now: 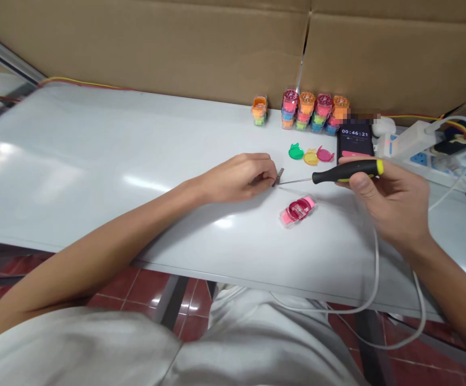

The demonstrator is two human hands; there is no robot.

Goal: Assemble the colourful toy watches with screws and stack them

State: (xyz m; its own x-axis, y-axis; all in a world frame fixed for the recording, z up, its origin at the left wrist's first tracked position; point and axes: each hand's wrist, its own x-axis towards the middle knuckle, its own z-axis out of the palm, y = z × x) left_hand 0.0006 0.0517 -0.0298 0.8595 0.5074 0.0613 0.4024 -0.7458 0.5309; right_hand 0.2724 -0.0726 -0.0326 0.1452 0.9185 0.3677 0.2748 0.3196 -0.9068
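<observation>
My left hand rests on the white table, its fingertips pinching a small dark metal piece with a narrow flat part sticking up. My right hand is closed around the handle of a screwdriver, black with a yellow end. The screwdriver's thin shaft points left, and its tip meets or lies very close to the metal piece; which of the two I cannot tell. Just below the shaft lies a small pink and clear plastic piece with a dark red oval middle.
Green, yellow and magenta translucent discs lie behind my hands. Several multicoloured plastic stacks stand at the back, near a phone showing a timer. A power strip and a white cable are at the right.
</observation>
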